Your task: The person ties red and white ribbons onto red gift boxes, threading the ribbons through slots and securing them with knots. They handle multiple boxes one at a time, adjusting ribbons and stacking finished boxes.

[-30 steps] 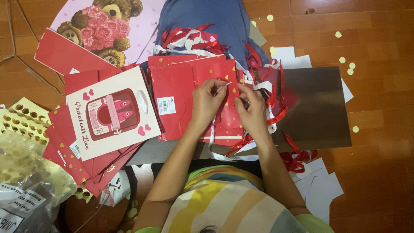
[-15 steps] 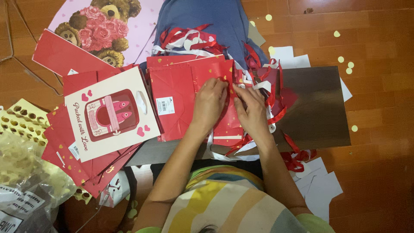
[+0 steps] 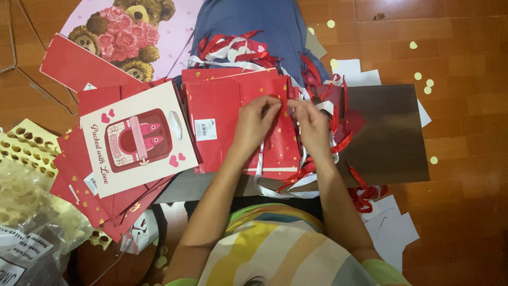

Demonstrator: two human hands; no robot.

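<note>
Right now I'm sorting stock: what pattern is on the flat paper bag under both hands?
Red flat paper bag with small gold hearts, clearest in the head view.

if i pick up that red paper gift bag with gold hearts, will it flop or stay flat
The flat red paper gift bag with gold hearts probably bends, being thin and folded. Likely light. The red and white ribbon strips beside it would dangle, possibly snagging.

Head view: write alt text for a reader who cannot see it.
Both hands, left and right, pinch the top edge of a flat red gift bag lying on a dark board. Red and white ribbons tangle beneath; more red bags pile at left.
</note>
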